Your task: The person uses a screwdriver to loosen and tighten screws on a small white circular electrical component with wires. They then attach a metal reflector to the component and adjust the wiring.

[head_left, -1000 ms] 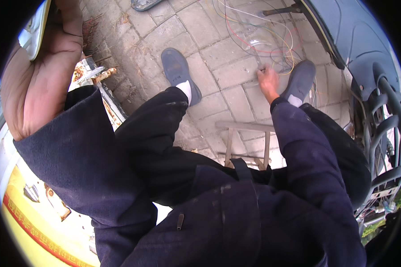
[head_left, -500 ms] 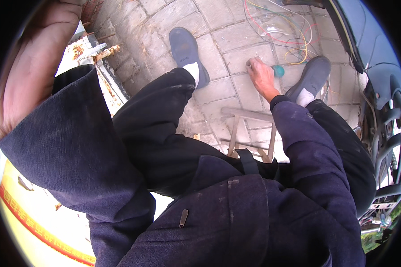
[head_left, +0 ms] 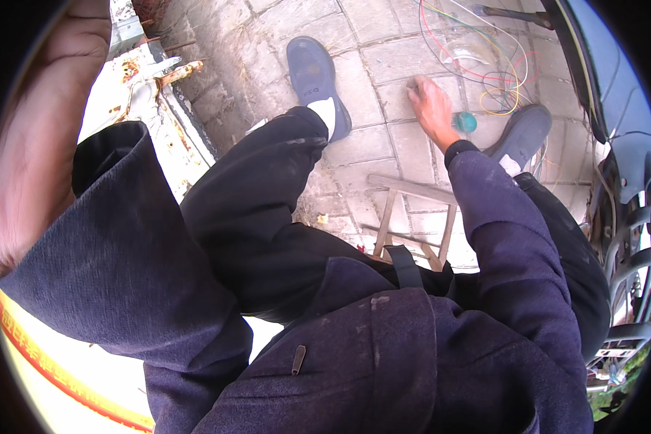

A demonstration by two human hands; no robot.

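Teal round object point(head_left: 466, 121) beside half-curled right grip point(head_left: 431, 106), hold unclear, left grip point(head_left: 83, 32) unclear, lettered shoe point(head_left: 313, 72)

Slim-legged stool point(head_left: 412, 189) on grey paving point(head_left: 394, 61); orange-red strip point(head_left: 54, 377), lower left.

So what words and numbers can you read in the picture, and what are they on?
I won't copy out writing, but here's where it is:
Left shoe: a small dark mark near the opening, like letters.
Red band at lower left: a row of orange characters, too blurred to read.
I can't make out any other writing.
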